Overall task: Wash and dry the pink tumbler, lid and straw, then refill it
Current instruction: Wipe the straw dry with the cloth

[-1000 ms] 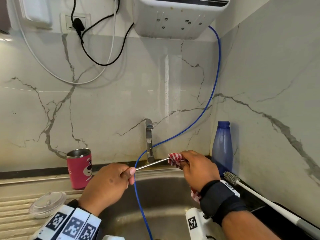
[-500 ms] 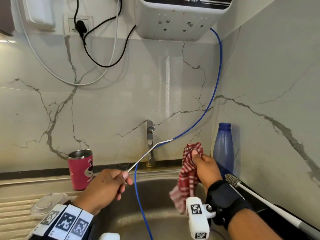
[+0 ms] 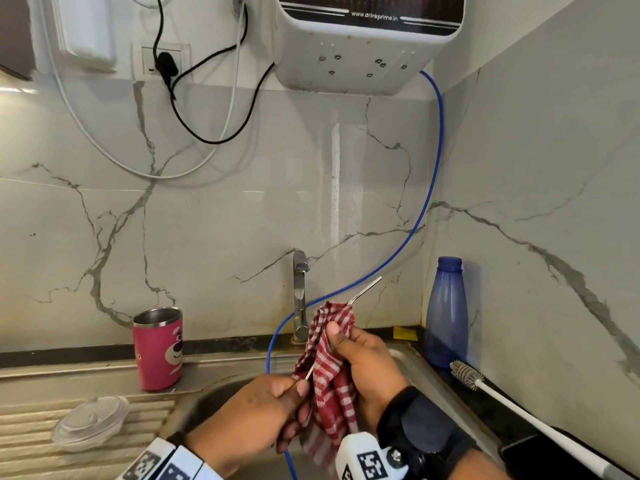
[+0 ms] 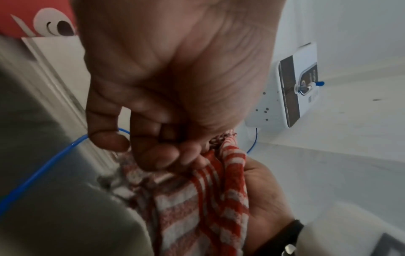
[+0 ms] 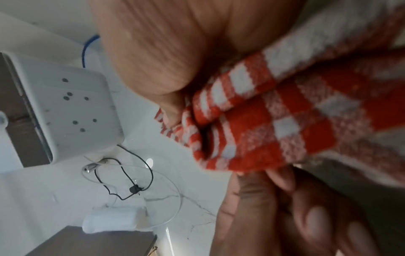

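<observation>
The metal straw [image 3: 366, 287] slants up to the right over the sink, its middle wrapped in a red and white checked cloth [image 3: 330, 358]. My left hand [image 3: 263, 403] pinches the straw's lower end. My right hand [image 3: 360, 355] grips the cloth around the straw, thumb on top. The wrist views show the cloth [image 4: 210, 199] [image 5: 274, 124] bunched between both hands; the straw is hidden there. The pink tumbler [image 3: 158, 348] stands upright and open on the counter at the left. The clear lid [image 3: 90, 422] lies on the ribbed drainboard in front of it.
The steel sink [image 3: 415, 368] lies below my hands, with the tap [image 3: 300, 296] behind. A blue hose [image 3: 429, 202] runs from the wall-mounted water purifier [image 3: 363, 46] down into the sink. A blue bottle [image 3: 446, 313] and a white bottle brush [image 3: 519, 410] stand at the right.
My right hand brought the cloth back onto the straw and now wraps its middle. The left hand moved right and tilted the straw more upright.
</observation>
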The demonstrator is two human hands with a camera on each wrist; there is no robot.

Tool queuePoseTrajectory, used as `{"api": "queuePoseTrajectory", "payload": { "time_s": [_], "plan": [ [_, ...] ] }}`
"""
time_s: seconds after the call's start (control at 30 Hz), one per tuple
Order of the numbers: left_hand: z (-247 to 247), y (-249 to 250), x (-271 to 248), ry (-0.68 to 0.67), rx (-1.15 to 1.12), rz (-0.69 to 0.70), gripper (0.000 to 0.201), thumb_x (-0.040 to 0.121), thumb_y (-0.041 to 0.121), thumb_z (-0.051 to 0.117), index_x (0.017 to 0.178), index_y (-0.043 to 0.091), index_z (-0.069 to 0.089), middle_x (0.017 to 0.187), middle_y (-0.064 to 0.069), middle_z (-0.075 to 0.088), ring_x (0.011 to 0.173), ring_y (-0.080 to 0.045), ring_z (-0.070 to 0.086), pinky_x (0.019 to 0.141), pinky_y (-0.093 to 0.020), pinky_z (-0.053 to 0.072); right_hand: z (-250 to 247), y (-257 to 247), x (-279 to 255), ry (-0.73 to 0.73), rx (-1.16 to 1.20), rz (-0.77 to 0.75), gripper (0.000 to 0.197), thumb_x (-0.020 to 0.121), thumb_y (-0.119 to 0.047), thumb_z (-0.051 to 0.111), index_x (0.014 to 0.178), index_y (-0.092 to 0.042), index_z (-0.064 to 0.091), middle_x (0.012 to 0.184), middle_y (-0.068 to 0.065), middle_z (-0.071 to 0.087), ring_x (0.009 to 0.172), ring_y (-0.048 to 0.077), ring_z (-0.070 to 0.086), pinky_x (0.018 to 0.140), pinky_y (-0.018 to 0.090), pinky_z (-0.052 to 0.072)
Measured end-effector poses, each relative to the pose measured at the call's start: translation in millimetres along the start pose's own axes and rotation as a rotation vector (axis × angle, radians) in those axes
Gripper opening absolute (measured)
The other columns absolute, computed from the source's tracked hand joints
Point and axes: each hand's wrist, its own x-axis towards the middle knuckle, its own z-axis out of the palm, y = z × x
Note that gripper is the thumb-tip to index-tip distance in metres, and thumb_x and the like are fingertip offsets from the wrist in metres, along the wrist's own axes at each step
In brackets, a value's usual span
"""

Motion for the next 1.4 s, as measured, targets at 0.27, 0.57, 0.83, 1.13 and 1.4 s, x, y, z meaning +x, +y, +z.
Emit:
{"api": "queuePoseTrajectory", "payload": {
  "time_s": [0.27,0.57,0.83,1.13,1.4],
  "plan": [
    [4.5,9.2,-7.3,-0.167,0.052,-0.028,0.040,0.106,0.034,0.047,0.075,0.016,0.066,0.061,0.001,0.061,0.052,-0.008,0.057,0.050,-0.012,0.040,-26.1,-27.6,9.4,0.272,0.051,-0.062,0.023,0.097,-0.029,0.064,0.106,-0.009,0.071,0.095,0.013,0.077,0.090,0.032,0.074,0.082,0.047,0.059],
    [9.1,6.8,-1.4,0.078,0.089,0.099,0.022,0.103,0.019,0.055,0.092,0.017,0.075,0.065,-0.002,0.070,0.048,-0.011,0.059,0.051,-0.019,0.046,-34.6,-29.2,10.8,0.326,0.009,-0.139,0.019,0.096,-0.034,0.063,0.101,-0.017,0.072,0.090,0.005,0.078,0.093,0.028,0.073,0.091,0.052,0.056],
    [-14.6,0.1,-2.1,0.058,0.229,0.142,0.032,0.107,0.027,0.044,0.091,0.024,0.071,0.059,0.004,0.061,0.051,-0.010,0.056,0.061,-0.023,0.047,-36.1,-38.1,8.6,0.292,0.097,-0.123,0.025,0.097,-0.037,0.060,0.105,-0.016,0.070,0.099,0.011,0.077,0.095,0.032,0.072,0.083,0.048,0.057],
    [1.1,-2.7,3.8,0.148,0.102,0.242,0.036,0.107,0.023,0.045,0.078,0.027,0.066,0.055,0.007,0.053,0.051,-0.008,0.044,0.054,-0.023,0.037,-9.5,0.2,11.8,0.052,0.178,0.048,0.043,0.087,-0.042,0.067,0.114,-0.009,0.069,0.110,0.026,0.070,0.103,0.043,0.067,0.099,0.069,0.045],
    [1.8,5.8,-1.3,0.044,0.196,0.232,0.030,0.107,0.026,0.046,0.086,0.018,0.067,0.054,0.011,0.053,0.050,0.001,0.045,0.055,-0.012,0.037,-37.4,-32.0,21.9,0.226,0.129,0.004,0.046,0.090,-0.044,0.068,0.114,-0.005,0.070,0.106,0.020,0.074,0.100,0.042,0.071,0.095,0.062,0.052]
  ]
}}
